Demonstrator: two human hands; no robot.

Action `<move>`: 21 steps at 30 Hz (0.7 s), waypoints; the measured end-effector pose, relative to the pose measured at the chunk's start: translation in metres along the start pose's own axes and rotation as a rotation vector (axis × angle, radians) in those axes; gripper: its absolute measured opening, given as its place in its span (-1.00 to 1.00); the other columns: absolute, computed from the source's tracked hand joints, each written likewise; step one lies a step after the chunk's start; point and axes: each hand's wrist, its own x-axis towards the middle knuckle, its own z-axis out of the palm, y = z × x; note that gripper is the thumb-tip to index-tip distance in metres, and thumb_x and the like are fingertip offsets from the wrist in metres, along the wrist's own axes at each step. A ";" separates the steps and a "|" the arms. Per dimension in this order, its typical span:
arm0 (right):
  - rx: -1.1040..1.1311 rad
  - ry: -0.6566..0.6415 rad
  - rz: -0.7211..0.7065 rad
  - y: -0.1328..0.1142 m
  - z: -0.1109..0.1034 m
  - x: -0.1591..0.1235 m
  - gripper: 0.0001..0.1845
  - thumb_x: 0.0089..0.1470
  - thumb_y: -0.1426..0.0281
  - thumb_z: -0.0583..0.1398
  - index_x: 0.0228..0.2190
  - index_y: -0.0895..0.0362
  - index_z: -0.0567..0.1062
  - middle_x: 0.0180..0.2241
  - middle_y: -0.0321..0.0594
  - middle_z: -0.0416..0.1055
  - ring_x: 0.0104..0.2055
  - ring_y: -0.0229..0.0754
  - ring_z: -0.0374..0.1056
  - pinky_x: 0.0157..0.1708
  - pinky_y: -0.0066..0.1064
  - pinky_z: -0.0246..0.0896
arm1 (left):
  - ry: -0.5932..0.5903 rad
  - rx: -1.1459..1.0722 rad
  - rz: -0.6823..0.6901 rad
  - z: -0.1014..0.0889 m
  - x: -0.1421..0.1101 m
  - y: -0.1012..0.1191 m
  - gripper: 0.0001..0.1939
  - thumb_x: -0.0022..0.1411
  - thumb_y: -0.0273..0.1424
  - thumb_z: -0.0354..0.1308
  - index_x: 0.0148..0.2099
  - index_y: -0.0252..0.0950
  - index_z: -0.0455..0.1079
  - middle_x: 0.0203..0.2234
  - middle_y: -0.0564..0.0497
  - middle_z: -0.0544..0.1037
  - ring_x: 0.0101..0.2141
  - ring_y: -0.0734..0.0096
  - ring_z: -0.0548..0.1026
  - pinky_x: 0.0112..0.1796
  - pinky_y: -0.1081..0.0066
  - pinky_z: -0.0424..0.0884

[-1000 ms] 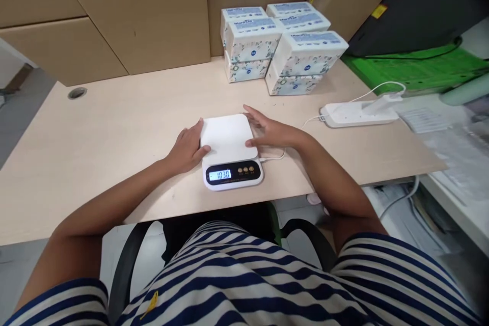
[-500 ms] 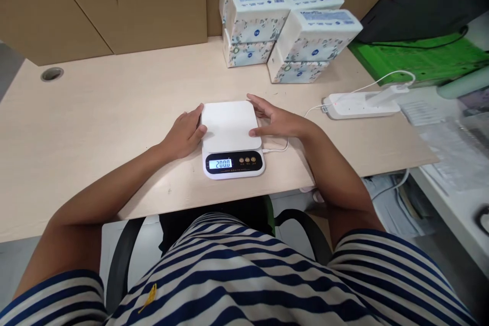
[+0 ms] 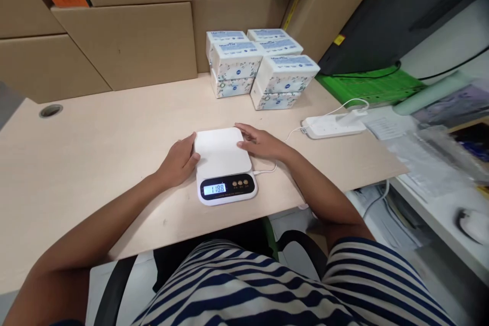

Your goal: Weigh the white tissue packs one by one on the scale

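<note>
A white digital kitchen scale (image 3: 221,153) lies flat on the light wood desk, its lit display (image 3: 214,189) reading about 118.8. My left hand (image 3: 178,163) grips the scale's left side, with the thumb on the edge of the weighing plate. On the opposite side, my right hand (image 3: 260,142) holds the right edge, thumb resting on the plate and fingers round the far corner. Nothing lies on the plate apart from my thumbs. A thin white cable (image 3: 265,171) runs from the scale's right side.
Stacked tissue packs (image 3: 263,71) stand at the back of the desk (image 3: 95,147), before cardboard boxes (image 3: 130,41). A white power strip (image 3: 334,126) lies to the right, near a green crate-like panel (image 3: 355,86). A computer mouse (image 3: 473,225) sits on the lower white surface.
The camera has tilted up, so more of the boxes shows. The display reading has dropped from about 200.0 to about 118.8. Both hands keep their hold on the scale.
</note>
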 end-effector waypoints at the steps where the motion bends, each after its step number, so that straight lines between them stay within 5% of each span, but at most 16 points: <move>1: -0.036 -0.031 0.010 -0.004 -0.002 -0.002 0.28 0.04 -0.22 0.46 0.58 0.02 0.20 0.60 -0.01 0.15 0.62 0.26 0.16 0.62 0.20 -0.01 | -0.001 -0.002 -0.007 0.000 0.000 0.000 0.20 0.42 0.44 -0.53 0.64 -0.38 0.06 0.29 -0.42 0.56 0.27 -0.24 0.53 0.32 -0.27 0.37; 4: -0.097 -0.116 0.051 -0.014 -0.007 -0.008 0.58 -0.19 -0.11 0.61 0.63 0.00 0.03 0.64 -0.01 0.04 0.65 0.30 0.09 0.65 0.18 -0.08 | -0.019 -0.012 -0.022 -0.001 0.000 0.001 0.20 0.42 0.44 -0.53 0.64 -0.37 0.05 0.31 -0.43 0.54 0.28 -0.27 0.51 0.34 -0.31 0.33; 7: 0.008 -0.040 0.071 -0.012 -0.002 -0.006 0.69 -0.28 0.01 0.66 0.65 0.07 -0.06 0.62 0.07 0.08 0.64 0.25 0.12 0.66 0.12 -0.06 | -0.023 -0.022 -0.020 -0.001 0.001 0.004 0.18 0.42 0.45 -0.52 0.61 -0.36 0.09 0.23 -0.40 0.58 0.24 -0.28 0.53 0.31 -0.32 0.34; 10: 0.131 0.171 0.074 -0.002 0.010 0.003 0.36 -0.06 0.03 0.55 0.58 0.22 0.18 0.49 0.16 0.36 0.51 0.18 0.37 0.58 0.08 0.16 | -0.045 -0.030 -0.013 -0.004 0.004 0.008 0.10 0.46 0.43 -0.41 0.56 -0.34 0.15 0.15 -0.36 0.61 0.16 -0.23 0.56 0.26 -0.28 0.39; 14: -0.034 0.333 0.034 0.003 0.016 0.004 -0.16 0.27 -0.01 0.30 0.41 0.16 0.49 0.27 0.08 0.62 0.37 0.15 0.53 0.52 0.13 0.23 | -0.055 -0.035 -0.008 -0.008 0.006 0.011 -0.03 0.51 0.36 -0.27 0.53 -0.31 0.18 0.09 -0.30 0.62 0.09 -0.17 0.56 0.18 -0.23 0.44; 17: -0.138 0.158 -0.011 -0.004 0.009 -0.003 0.13 0.16 -0.14 0.38 0.55 0.10 0.27 0.46 0.12 0.41 0.52 0.27 0.34 0.57 0.25 0.07 | -0.031 -0.039 -0.004 -0.007 0.006 0.011 -0.08 0.53 0.33 -0.24 0.50 -0.30 0.22 -0.01 -0.25 0.64 0.00 -0.10 0.57 0.12 -0.18 0.47; 19: -0.209 0.015 -0.036 -0.010 0.007 -0.007 0.42 -0.03 -0.16 0.49 0.63 0.00 0.04 0.58 0.07 0.19 0.64 0.36 0.09 0.62 0.38 -0.20 | -0.009 -0.048 0.007 -0.005 0.006 0.011 -0.14 0.56 0.29 -0.23 0.48 -0.26 0.25 -0.09 -0.19 0.64 -0.06 -0.03 0.57 0.09 -0.13 0.48; 21: -0.272 -0.025 -0.022 -0.014 0.010 -0.008 0.50 -0.06 -0.13 0.51 0.65 -0.03 -0.09 0.63 0.04 0.06 0.69 0.37 -0.10 0.63 0.43 -0.44 | 0.012 -0.060 0.031 -0.004 0.005 0.012 -0.20 0.58 0.26 -0.22 0.46 -0.22 0.27 -0.14 -0.14 0.64 -0.10 0.03 0.55 0.08 -0.07 0.49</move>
